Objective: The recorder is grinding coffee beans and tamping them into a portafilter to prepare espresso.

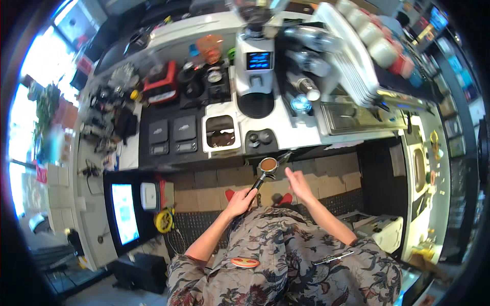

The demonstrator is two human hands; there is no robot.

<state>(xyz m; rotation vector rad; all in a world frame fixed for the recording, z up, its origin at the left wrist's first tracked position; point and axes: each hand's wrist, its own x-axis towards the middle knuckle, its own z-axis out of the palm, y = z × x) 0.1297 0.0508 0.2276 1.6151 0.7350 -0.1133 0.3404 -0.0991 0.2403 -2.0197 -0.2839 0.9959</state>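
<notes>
My left hand [242, 203] is closed around the black handle of a portafilter [261, 181], held out in front of my body. Level brown coffee grounds [268, 164] fill its round metal basket. Just to the right of the basket, apart from it, my right hand [299, 185] is raised with its fingers extended and nothing visible in it. Beyond the portafilter, at the counter's front, a dark tamping stand [259, 139] bears small round tools. Behind that stands a white coffee grinder [255, 69] with a lit screen.
A knock-box-like bin with a white rim [205, 133] is set into the counter left of the tamping stand, beside two black scales [185, 128]. To the right lie a metal drip tray [352, 116] and a large white espresso machine [352, 61] with cups on top. A lit screen [125, 214] stands at lower left.
</notes>
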